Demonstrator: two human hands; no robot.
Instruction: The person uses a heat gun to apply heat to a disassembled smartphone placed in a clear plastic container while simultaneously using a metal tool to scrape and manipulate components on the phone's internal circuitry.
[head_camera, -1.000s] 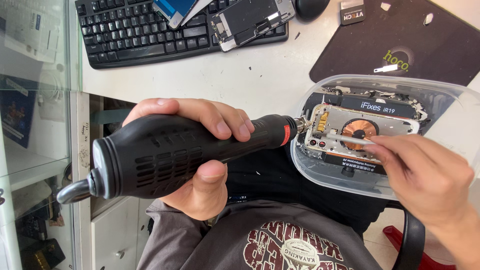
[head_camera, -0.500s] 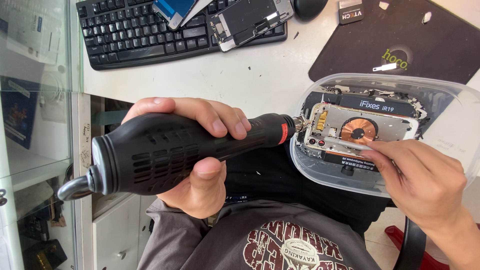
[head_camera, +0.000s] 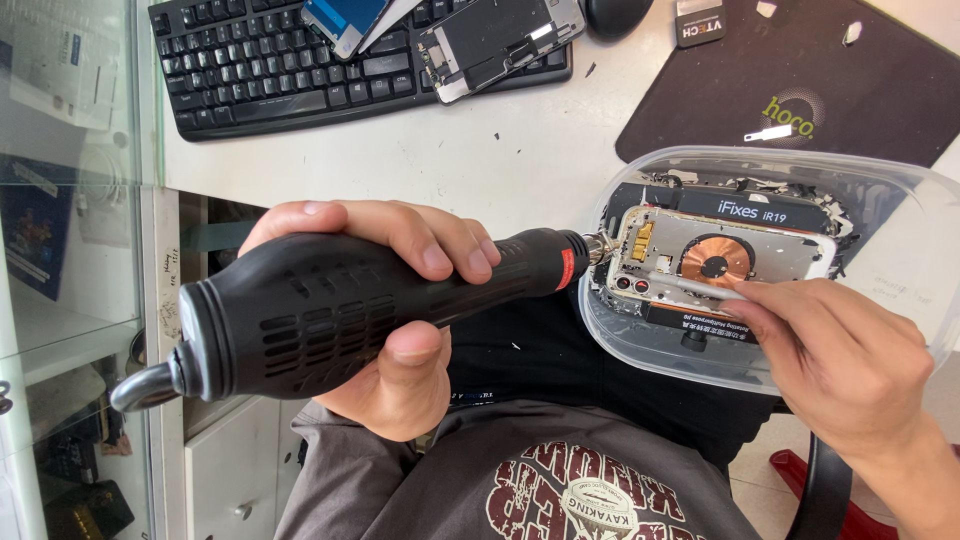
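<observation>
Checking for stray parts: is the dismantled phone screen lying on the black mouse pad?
No, the dismantled phone screen lies on the black keyboard, left of the mouse pad.

Two hands, one black power tool (head_camera: 330, 310), one clear plastic tub (head_camera: 880, 190), one opened phone back (head_camera: 720, 260), one black keyboard (head_camera: 260, 70), one black mat (head_camera: 850, 80), two loose phone parts on the keyboard (head_camera: 490, 40)

Prob. phone repair shop: opened phones (head_camera: 497, 42), keyboard (head_camera: 300, 70).

White desk (head_camera: 520, 170) carries keyboard (head_camera: 260, 70), dark mat (head_camera: 800, 90).
</observation>
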